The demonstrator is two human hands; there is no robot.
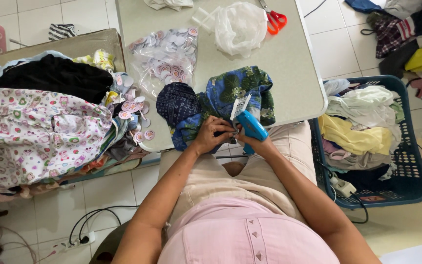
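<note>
One blue plastic tagging gun (pixel 251 128) sits clenched in her right hand (pixel 256 143); her left hand (pixel 212 136) pinches one blue leaf-print fabric garment (pixel 230 98) at the pale surface (pixel 289 63) edge, beside two clear bags.

Bright, even daylight; soft shadows only; mild sheen on the desk (pixel 289 63) top; focus sharp throughout; slight wide-angle bending at the frame edges.

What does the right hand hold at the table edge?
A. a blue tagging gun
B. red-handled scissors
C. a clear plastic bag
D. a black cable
A: the right hand grips a blue tagging gun against the blue floral garment; the scissors lie far up the table.
</note>
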